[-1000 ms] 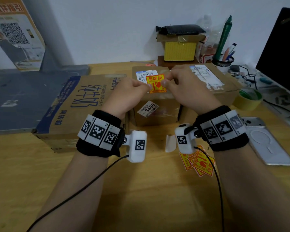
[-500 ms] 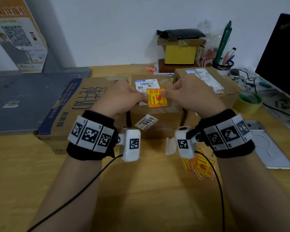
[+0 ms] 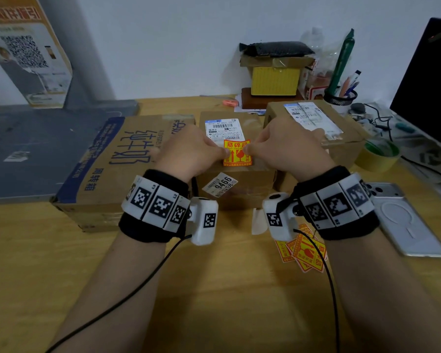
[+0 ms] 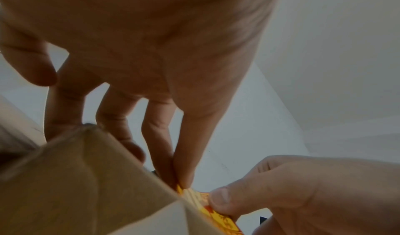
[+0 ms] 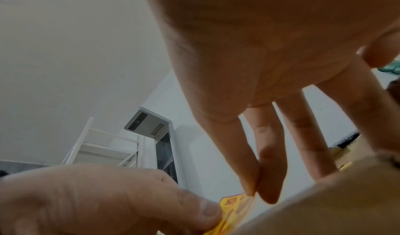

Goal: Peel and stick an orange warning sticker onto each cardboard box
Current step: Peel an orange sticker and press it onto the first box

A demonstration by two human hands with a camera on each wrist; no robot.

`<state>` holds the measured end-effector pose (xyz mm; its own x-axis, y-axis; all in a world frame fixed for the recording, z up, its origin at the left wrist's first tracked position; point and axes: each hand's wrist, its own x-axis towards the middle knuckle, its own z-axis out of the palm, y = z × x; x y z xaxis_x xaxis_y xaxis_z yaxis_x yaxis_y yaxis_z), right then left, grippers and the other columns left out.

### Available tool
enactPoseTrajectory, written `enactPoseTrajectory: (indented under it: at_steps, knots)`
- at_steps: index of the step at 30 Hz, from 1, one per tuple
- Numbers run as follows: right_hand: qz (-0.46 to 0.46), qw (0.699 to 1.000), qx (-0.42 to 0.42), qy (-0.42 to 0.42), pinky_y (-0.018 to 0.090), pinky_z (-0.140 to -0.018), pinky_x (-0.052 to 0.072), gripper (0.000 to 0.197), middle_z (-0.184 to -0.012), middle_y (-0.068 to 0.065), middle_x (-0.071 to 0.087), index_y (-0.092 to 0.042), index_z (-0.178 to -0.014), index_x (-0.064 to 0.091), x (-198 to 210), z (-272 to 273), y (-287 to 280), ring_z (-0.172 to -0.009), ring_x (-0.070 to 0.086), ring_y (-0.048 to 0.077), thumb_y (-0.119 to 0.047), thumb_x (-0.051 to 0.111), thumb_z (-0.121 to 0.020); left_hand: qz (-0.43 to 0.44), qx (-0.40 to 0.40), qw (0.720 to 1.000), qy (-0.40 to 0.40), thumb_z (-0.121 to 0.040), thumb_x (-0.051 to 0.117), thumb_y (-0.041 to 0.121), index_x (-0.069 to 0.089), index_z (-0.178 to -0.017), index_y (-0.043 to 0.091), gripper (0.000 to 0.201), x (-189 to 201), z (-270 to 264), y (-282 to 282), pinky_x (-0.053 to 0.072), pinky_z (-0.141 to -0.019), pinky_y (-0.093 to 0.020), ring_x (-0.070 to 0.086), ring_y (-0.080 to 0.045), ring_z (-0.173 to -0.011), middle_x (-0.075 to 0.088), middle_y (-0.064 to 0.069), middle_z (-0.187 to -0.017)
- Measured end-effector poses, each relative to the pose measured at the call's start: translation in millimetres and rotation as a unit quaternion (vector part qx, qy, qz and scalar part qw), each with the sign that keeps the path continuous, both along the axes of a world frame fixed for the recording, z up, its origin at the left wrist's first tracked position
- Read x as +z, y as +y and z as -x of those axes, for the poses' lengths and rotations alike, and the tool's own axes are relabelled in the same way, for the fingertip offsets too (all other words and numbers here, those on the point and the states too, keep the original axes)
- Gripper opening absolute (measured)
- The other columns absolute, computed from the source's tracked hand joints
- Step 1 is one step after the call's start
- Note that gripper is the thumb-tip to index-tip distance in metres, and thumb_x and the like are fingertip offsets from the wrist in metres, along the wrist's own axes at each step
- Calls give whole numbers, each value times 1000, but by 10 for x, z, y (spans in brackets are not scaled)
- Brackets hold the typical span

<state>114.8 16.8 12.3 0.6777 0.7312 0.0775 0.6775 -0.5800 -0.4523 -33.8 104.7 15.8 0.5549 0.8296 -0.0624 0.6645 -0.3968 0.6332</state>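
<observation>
An orange warning sticker [image 3: 237, 152] is stretched between both hands just over the top of the middle cardboard box [image 3: 237, 184], near its front edge and below its white shipping label. My left hand [image 3: 220, 152] pinches the sticker's left edge, and my right hand [image 3: 250, 149] pinches its right edge. In the left wrist view thumb and forefinger meet on the sticker [image 4: 216, 211] beside the box [image 4: 86, 187]. The right wrist view shows the same pinch on the sticker [image 5: 231, 206]. I cannot tell whether it touches the cardboard. A large printed box [image 3: 117, 159] lies to the left and a labelled box [image 3: 341, 138] to the right.
Loose orange stickers [image 3: 306, 250] and a white backing slip [image 3: 257, 221] lie on the wooden table under my right wrist. A phone [image 3: 405, 220], a tape roll [image 3: 379, 154] and a dark monitor [image 3: 428, 85] are at the right. Small boxes and a pen cup stand at the back.
Both hands have brought the sticker down and toward me, from over the shipping label to low over the front part of the middle box's top.
</observation>
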Motion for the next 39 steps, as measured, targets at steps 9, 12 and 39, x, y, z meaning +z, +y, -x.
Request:
enactPoseTrajectory:
  at_steps: [9,12,39]
  knots:
    - [6,1000,2,-13,55,-112,20,32,-96,-4,69,-23,-96,78,-22,3,21,-100,58,23,-53,72,-86,-5,1,1000,7,-53,63,68,71,-62,38,32,-20,-22,-10,46,-103,-63,68,-28,-102,77,4,-93]
    - [13,1000,5,-22,54,-109,18,30,-100,-4,70,-23,-98,79,9,40,-4,-102,58,24,-51,71,-89,-8,5,1000,5,-53,64,67,78,-73,34,41,-46,-37,12,46,-103,-62,69,-27,-101,77,4,-93]
    - [11,998,-10,-60,54,-110,25,41,-81,-5,66,-19,-75,68,22,98,-9,-95,60,26,-59,80,-78,-46,-6,999,11,-68,77,60,81,-80,20,42,-111,-49,123,57,-85,-43,68,-20,-86,74,3,-81]
